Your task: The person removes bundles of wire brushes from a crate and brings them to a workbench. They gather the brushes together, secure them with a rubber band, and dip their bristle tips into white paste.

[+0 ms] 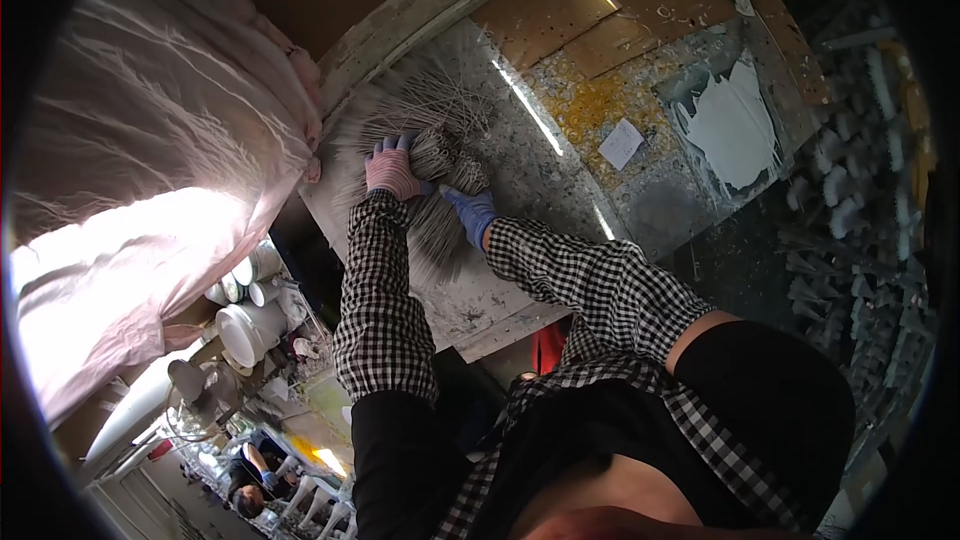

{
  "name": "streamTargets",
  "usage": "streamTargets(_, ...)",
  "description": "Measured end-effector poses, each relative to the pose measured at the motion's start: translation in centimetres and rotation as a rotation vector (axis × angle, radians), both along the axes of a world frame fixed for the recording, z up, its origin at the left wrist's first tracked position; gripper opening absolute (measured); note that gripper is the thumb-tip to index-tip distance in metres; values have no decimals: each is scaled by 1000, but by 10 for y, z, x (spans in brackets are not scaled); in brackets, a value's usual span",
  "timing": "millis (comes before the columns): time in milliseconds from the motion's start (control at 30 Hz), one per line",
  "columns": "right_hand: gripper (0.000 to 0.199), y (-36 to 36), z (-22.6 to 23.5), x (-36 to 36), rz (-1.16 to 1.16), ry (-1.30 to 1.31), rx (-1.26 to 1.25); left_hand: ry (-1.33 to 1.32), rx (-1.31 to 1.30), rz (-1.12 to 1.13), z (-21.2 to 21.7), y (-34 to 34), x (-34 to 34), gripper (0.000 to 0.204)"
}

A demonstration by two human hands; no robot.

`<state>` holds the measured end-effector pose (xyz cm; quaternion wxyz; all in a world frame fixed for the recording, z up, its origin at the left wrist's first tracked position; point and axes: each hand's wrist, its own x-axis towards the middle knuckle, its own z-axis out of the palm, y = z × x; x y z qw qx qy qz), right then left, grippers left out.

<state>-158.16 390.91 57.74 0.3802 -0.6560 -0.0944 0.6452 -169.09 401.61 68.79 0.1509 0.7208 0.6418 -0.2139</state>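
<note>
Between my left hand [393,172] — fingers spread — and right hand [474,216] (closed or not, I can't tell), the grey wire bundle [436,238] runs lengthwise toward me.

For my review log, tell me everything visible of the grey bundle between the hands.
The grey bundle is a mass of thin, wire-like strands, with loops clustered near its middle and ends splaying outward. It lies on the worktable. The gloved left hand and right hand both touch it; how firmly is unclear.
</note>
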Motion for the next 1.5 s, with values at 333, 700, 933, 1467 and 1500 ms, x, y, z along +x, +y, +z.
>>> streamTargets(333, 64, -36, -58, 118, 438, -35, 72, 134, 128, -4, 50, -21, 82, 126)
streamTargets(700, 44, -291, 58, 607, 416, -225, 420, -402, 1036, 280, 95, -374, 276, 59)
streamTargets(933, 32, -194, -80, 583, 412, -140, 453, -1307, 1265, 1220, -143, -577, 313, 40)
streamTargets(1467, 32, -367, -146, 617, -533, -6, 105, -1094, 358, -322, -96, -246, 391, 32)
streamTargets(1500, 33, -368, -146, 616, -522, -53, 112, -1077, 292, -359, -97, -240, 397, 32)
